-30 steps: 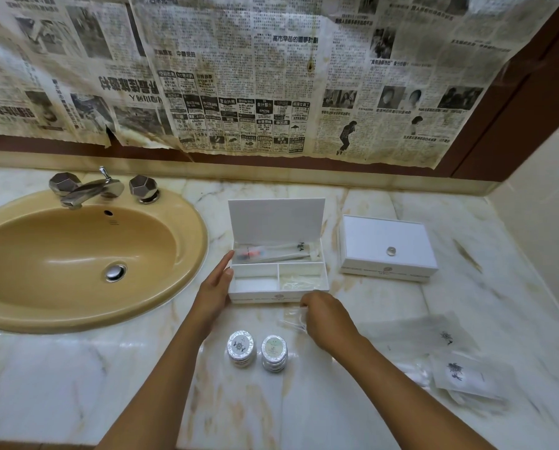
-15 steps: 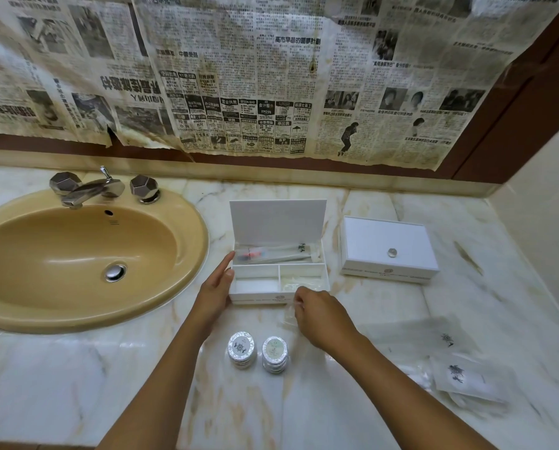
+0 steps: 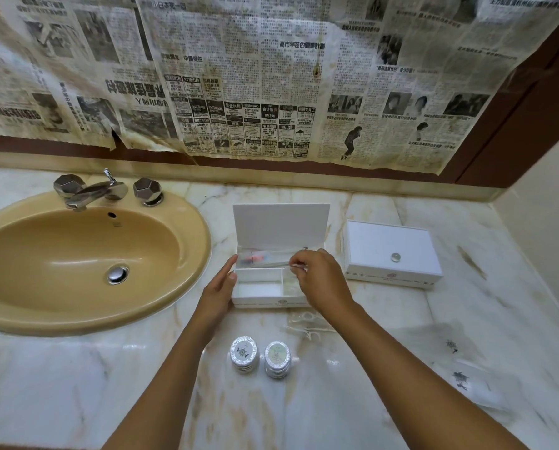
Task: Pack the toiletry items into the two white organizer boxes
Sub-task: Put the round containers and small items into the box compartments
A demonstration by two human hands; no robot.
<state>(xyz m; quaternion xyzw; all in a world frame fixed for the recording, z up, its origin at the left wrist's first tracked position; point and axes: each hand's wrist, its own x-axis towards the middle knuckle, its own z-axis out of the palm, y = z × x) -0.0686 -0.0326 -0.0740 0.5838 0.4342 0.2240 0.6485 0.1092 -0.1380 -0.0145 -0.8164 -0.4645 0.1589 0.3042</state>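
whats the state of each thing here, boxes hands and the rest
open organizer box: lid up, partly filled
closed organizer box: lid shut
left hand: flat against the open box's side
right hand: pinching a small clear item over the box
two round tins: unpacked, on counter
sink: dry, tap off

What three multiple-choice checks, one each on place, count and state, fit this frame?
1. Where is the open box?
A. In the sink
B. Between sink and closed box
C. On the closed box

2. How many round tins lie near the counter's front edge?
A. One
B. Two
C. Four

3. What is the right hand doing?
A. Pinching a small clear packet over the open box
B. Turning the tap
C. Lying flat

Key: B, the open box sits between them; B, two tins lie side by side; A, fingertips pinch the packet.
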